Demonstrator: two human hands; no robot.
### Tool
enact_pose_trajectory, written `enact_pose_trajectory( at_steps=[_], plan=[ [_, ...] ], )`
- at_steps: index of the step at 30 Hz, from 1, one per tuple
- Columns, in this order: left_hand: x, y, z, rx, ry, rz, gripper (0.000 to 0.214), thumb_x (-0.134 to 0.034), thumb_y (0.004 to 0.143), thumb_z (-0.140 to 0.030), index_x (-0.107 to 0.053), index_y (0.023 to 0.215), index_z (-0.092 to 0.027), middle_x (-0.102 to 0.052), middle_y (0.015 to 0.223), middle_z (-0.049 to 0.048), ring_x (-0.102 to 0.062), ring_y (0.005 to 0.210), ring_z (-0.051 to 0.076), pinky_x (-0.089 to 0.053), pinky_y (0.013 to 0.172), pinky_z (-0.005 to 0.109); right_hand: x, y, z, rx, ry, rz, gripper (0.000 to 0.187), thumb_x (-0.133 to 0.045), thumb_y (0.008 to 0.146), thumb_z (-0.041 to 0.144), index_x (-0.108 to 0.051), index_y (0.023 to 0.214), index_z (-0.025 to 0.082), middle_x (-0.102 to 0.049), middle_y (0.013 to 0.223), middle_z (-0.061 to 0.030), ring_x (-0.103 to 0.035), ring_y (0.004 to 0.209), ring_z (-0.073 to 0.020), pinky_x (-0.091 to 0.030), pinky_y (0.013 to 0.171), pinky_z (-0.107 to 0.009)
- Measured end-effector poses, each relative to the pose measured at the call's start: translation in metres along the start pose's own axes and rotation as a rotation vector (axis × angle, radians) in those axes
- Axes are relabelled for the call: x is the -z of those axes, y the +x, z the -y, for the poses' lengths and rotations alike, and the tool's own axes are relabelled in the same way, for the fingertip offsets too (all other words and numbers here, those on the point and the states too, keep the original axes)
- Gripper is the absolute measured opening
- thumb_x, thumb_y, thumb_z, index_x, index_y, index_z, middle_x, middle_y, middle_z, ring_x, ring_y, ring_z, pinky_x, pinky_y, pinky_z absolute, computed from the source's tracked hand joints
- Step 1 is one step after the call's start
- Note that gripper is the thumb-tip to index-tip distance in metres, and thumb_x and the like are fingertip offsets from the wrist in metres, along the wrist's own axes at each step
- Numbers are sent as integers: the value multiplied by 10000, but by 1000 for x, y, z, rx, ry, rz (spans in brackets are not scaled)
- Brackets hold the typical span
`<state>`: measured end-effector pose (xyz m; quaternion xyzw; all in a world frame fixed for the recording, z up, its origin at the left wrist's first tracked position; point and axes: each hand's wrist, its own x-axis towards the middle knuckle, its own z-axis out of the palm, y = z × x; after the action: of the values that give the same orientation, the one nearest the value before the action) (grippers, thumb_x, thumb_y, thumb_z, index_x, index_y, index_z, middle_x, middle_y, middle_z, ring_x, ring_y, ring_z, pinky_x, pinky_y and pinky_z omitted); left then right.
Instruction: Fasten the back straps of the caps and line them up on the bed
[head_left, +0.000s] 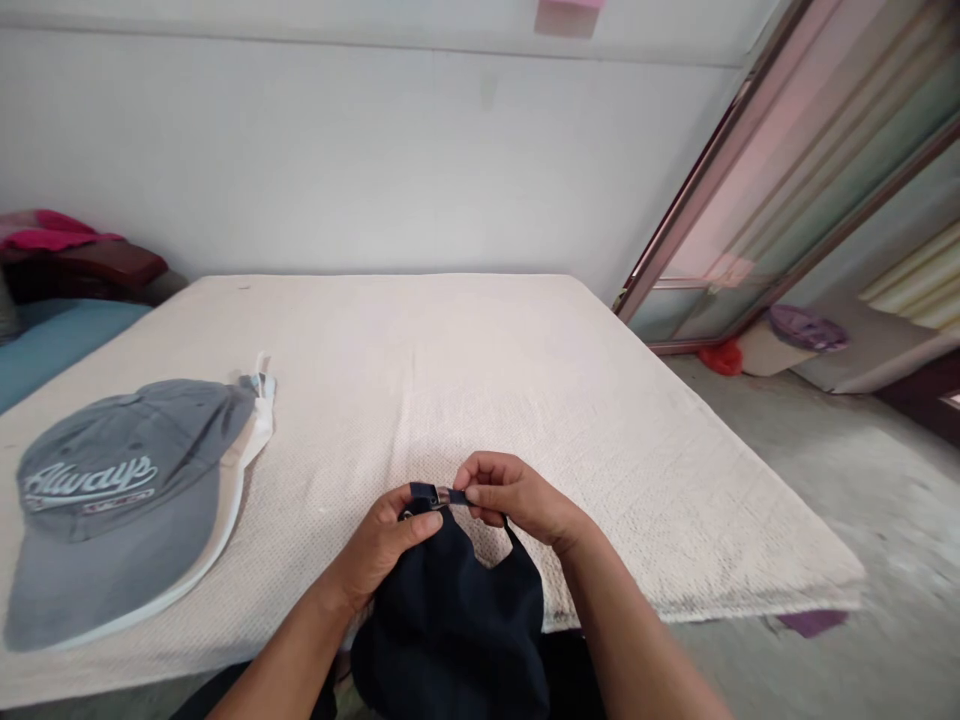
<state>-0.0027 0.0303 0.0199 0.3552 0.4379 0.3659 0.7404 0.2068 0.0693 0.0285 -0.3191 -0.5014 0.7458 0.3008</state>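
A dark navy cap (465, 620) hangs at the table's front edge, its back opening facing up. My left hand (394, 535) grips the cap's fabric beside the metal buckle (442, 496), thumb on top. The strap (459, 497) runs through that buckle, and my right hand (517, 498) pinches it between thumb and fingers just right of the buckle. The cap's brim is not clearly visible. At the left lies a grey cap (127, 470) with "Always" lettering, stacked over a white and beige one (244, 460).
A cream textured cloth (480, 350) covers the table. Behind it stands a white wall (337, 150). A blue cushioned surface (67, 335) adjoins at the left. On the floor at the right are a bin (772, 345) and a red bag (721, 357), near a sliding glass door (750, 200).
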Motion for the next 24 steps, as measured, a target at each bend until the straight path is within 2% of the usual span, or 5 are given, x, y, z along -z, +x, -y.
enact_pose_trajectory(
  at_steps=[5, 12, 19, 24],
  plan=[
    [-2, 0, -1, -14, 41, -22, 167, -783, 695, -290, -714, 778, -163, -648, 649, -2, -555, 579, 113, -412, 579, 210, -3, 2, -2, 26, 40, 26, 199, -711, 775, 305, -628, 884, 160, -517, 630, 46, -373, 488, -56, -268, 486, -221],
    [-3, 1, 1, 43, -1, 47, 185, -767, 693, -264, -742, 835, -147, -698, 734, 44, -607, 666, 152, -451, 668, 244, -7, 2, -1, 36, 132, 97, 278, -743, 748, 345, -616, 922, 169, -500, 608, 59, -335, 464, -50, -224, 449, -216],
    [0, 3, 5, 59, -86, -103, 170, -776, 662, -286, -723, 755, -154, -659, 648, 10, -562, 586, 134, -417, 593, 238, -10, 2, 0, 39, 204, 14, 240, -753, 735, 308, -604, 859, 165, -429, 572, 76, -305, 462, -43, -185, 453, -213],
    [-1, 3, 7, 14, -45, -119, 103, -728, 701, -249, -719, 740, -155, -666, 659, 8, -567, 619, 145, -428, 658, 254, -12, 5, -3, 11, 195, -1, 256, -772, 709, 325, -582, 755, 160, -392, 523, 88, -270, 444, -37, -156, 436, -206]
  ],
)
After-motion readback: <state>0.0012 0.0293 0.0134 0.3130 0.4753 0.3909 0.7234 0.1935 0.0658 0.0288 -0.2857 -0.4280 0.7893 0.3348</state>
